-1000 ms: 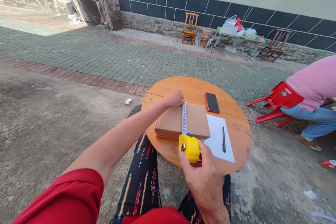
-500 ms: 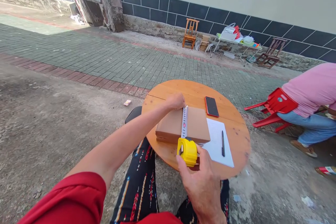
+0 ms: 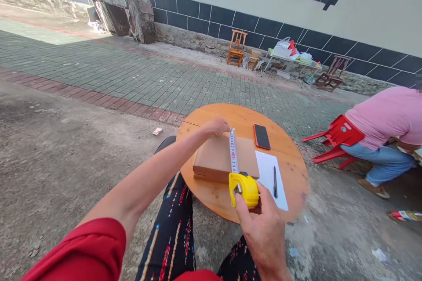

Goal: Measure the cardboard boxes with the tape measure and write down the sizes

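Observation:
A closed brown cardboard box [image 3: 212, 158] lies flat on the round wooden table [image 3: 211, 195] in front of me. My right hand [image 3: 265, 224] grips a yellow tape measure [image 3: 249, 191] just off the box's near side. Its white blade [image 3: 232, 151] is pulled out across the top of the box, front to back. At the far edge of the box, the fingers of my left hand [image 3: 219, 126] pinch the blade's end, and its tip is partly hidden by them.
Right of the box lie a red-edged phone [image 3: 262, 136] and a white paper sheet [image 3: 263, 164] with a black pen [image 3: 275, 182] on it. A person in pink [image 3: 385, 116] sits on a red plastic chair [image 3: 344, 129] at the right. Wooden chairs [image 3: 236, 48] stand by the wall.
The tape measure in my right hand has shifted right, and the blade has swung slightly with it. My left hand stays at the box's far edge. The view has tilted a little.

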A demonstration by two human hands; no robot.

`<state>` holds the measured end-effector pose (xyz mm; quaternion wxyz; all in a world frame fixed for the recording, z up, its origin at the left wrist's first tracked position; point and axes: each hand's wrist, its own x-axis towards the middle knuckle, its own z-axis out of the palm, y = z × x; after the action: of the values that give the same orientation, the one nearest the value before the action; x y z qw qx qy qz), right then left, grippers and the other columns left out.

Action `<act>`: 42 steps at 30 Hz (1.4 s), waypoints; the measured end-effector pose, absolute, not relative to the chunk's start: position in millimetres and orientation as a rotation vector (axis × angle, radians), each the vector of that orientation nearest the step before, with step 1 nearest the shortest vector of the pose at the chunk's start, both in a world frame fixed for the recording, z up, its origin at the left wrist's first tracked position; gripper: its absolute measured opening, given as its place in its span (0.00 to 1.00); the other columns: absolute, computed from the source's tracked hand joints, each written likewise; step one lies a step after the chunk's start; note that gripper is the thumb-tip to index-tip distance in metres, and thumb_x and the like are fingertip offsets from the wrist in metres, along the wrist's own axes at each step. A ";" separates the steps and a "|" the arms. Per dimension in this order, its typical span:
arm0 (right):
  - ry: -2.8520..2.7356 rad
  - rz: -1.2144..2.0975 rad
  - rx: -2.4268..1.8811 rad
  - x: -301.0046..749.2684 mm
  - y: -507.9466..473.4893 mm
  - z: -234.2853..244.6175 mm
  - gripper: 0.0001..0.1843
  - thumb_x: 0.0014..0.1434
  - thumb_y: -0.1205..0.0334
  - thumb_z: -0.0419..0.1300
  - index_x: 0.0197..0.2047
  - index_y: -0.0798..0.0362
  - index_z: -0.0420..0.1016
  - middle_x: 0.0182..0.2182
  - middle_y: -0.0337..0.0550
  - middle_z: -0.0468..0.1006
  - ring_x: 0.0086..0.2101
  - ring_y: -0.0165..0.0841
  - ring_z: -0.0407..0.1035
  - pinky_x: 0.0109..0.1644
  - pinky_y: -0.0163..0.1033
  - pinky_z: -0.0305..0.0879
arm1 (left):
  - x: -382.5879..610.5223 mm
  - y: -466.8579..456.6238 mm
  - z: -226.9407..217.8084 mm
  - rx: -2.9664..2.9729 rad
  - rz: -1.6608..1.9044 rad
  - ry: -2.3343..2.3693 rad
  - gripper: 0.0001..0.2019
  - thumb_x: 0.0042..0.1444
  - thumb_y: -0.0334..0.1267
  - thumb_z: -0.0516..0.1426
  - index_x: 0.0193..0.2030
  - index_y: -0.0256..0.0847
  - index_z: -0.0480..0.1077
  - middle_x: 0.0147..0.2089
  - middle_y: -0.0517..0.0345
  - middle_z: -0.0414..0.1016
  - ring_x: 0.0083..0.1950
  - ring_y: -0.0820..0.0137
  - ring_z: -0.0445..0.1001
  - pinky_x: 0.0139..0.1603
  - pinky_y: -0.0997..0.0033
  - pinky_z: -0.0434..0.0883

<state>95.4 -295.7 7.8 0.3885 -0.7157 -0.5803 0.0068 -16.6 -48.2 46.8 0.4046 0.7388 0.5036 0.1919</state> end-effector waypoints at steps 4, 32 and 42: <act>-1.462 -0.010 -1.752 112.7 -299.7 13.7 0.23 0.61 0.51 0.60 0.56 0.53 0.71 0.46 0.49 0.80 0.43 0.41 0.76 0.49 0.44 0.74 | -32.6 -83.4 54.0 1.852 0.611 1.154 0.10 0.61 0.40 0.56 0.34 0.36 0.73 0.27 0.64 0.68 0.29 0.75 0.67 0.29 0.75 0.64; -2.013 -0.024 -1.570 143.0 -224.3 -11.0 0.27 0.69 0.55 0.51 0.70 0.45 0.58 0.69 0.50 0.59 0.67 0.44 0.54 0.67 0.59 0.56 | -105.1 -249.2 -85.3 1.550 1.205 1.526 0.25 0.56 0.45 0.56 0.61 0.46 0.68 0.65 0.47 0.66 0.66 0.56 0.65 0.63 0.53 0.68; -1.453 0.480 -1.715 162.3 -230.0 -46.9 0.35 0.67 0.45 0.52 0.72 0.52 0.54 0.68 0.55 0.61 0.67 0.42 0.55 0.69 0.55 0.53 | -63.6 -214.1 -97.2 1.356 1.249 1.492 0.33 0.58 0.47 0.56 0.68 0.38 0.57 0.67 0.42 0.65 0.69 0.57 0.63 0.68 0.57 0.62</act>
<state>162.3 -230.0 -46.9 0.4092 -0.6809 -0.5768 0.1905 -63.6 -214.1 -97.2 0.3758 0.5299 0.5830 0.4880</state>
